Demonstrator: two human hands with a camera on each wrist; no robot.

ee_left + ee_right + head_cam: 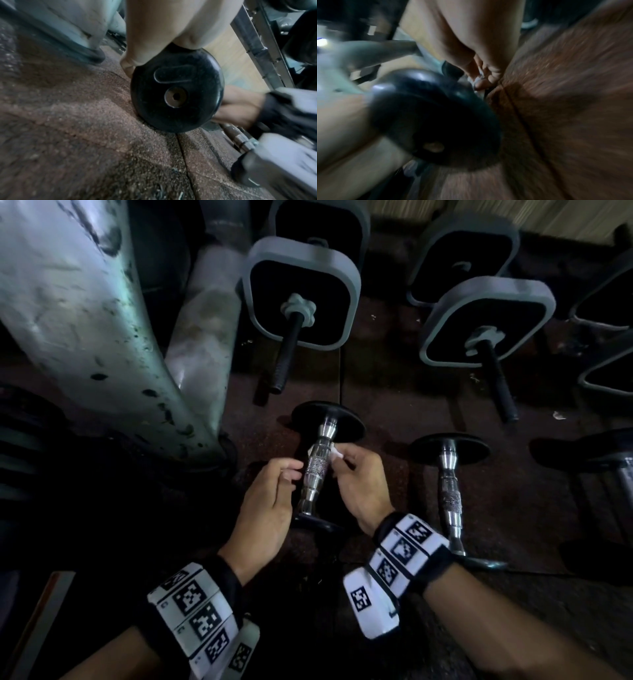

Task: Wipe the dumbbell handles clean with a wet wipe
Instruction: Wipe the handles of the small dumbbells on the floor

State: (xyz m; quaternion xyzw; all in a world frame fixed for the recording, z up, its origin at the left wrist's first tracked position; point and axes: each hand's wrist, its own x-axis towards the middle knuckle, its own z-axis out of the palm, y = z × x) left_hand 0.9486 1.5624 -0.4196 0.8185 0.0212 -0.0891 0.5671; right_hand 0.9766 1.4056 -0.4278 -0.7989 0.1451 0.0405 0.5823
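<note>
Both forearms, each wearing a marker-printed wrist band [197, 616], are reaching out from the near edge of the head view over the rubber floor [394, 392], which is carrying everything. Next in size, a pale metal post [85, 313] is rising at the far left, and square-plated dumbbells [301, 292] are lying along the far side. On the middle of the floor, the dumbbell [317, 463] being worked on is lying with its chrome handle pointing away from the person, and a second chrome dumbbell [450, 494] is waiting just beside it on the right. The left hand [270, 501] is cupping the handle's left side, fingers curled toward it; whether they are really gripping it I cannot tell. The right hand [363, 484] is pinching the small wet wipe [334, 452] against the handle's right side. Judging by this, the wiping of the first handle is under way; the next move is probably calling for dragging the wipe along and around the knurled grip while the left hand is steadying the bar against rolling.
</note>
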